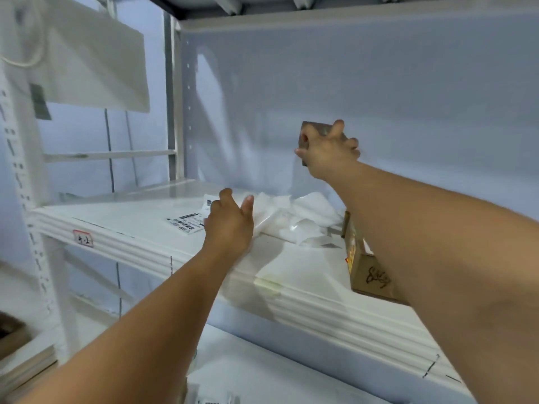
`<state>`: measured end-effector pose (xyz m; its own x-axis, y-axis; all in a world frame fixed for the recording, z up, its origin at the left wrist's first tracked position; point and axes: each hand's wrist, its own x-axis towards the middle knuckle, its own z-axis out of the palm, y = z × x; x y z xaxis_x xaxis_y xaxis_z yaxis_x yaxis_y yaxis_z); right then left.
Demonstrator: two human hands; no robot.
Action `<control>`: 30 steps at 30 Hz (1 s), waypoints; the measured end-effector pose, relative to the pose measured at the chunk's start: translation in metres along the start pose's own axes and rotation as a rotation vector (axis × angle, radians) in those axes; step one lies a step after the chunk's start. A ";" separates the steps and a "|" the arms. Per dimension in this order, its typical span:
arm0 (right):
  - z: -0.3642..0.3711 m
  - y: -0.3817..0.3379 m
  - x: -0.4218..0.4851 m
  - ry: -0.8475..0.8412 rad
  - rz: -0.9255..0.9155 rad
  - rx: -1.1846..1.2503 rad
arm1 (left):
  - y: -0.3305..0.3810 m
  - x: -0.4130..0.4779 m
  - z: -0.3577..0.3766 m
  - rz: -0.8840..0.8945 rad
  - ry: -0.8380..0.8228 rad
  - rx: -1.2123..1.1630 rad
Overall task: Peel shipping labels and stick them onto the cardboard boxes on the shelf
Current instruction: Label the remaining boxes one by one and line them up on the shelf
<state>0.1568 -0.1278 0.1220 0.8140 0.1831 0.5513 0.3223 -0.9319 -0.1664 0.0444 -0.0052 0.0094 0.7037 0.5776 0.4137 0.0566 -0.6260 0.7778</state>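
A white bag point(96, 62) hangs at far upper left by a cord point(29, 61), with a grey tag point(40, 102) below it. A perforated post point(17, 170) stands at left. A red-edged handwritten sticker point(83, 238) sits on the shelf's point(131, 211) near lip. Crumpled white sheets point(297, 217) lie mid-shelf, before a pale back panel point(379, 83).

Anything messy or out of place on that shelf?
Yes. Crumpled white sheets lie heaped mid-shelf beside the left hand, loose litter rather than a stack. The box at the front edge sits skewed to the shelf.
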 end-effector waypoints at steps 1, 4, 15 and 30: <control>-0.005 -0.005 -0.006 0.013 -0.022 -0.013 | -0.001 0.003 -0.002 -0.043 0.054 0.016; -0.013 -0.019 -0.028 0.046 -0.109 -0.118 | -0.008 0.003 -0.005 -0.086 0.084 0.186; -0.024 -0.031 -0.092 0.157 -0.310 -0.178 | -0.024 0.005 -0.032 -0.101 -0.088 0.682; -0.073 0.009 -0.141 0.192 -0.228 0.045 | 0.023 -0.035 -0.078 0.203 0.242 0.801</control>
<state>0.0094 -0.1847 0.1024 0.6133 0.3197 0.7223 0.5112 -0.8578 -0.0543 -0.0343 0.0011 0.0499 0.5891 0.4534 0.6689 0.4926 -0.8577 0.1475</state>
